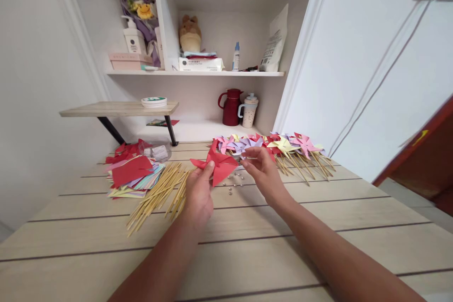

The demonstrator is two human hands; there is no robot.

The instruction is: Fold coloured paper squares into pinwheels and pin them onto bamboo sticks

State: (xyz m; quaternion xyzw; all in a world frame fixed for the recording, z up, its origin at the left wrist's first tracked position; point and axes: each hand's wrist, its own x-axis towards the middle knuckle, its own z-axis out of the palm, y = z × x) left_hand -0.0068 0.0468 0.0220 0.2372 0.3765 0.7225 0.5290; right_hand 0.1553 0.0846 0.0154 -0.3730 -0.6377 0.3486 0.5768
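Observation:
My left hand (201, 188) pinches a red paper pinwheel (216, 164), its thumb lying on the front of the folded paper. To the right of the pinwheel is my right hand (264, 172), with thumb and fingertips drawn close together; whatever is between them is too small to make out. Several small shiny pins (230, 188) lie on the table under and between the hands. Beside my left hand is a bundle of thin wooden sticks (155, 203).
Stacked coloured paper sheets (132, 172) and a clear plastic box (159, 152) sit at the left. Finished pinwheels on sticks (283, 145) lie in a heap at the back right. Behind are a low wooden stand (120, 109), a red jug (231, 107) and a tumbler (249, 112).

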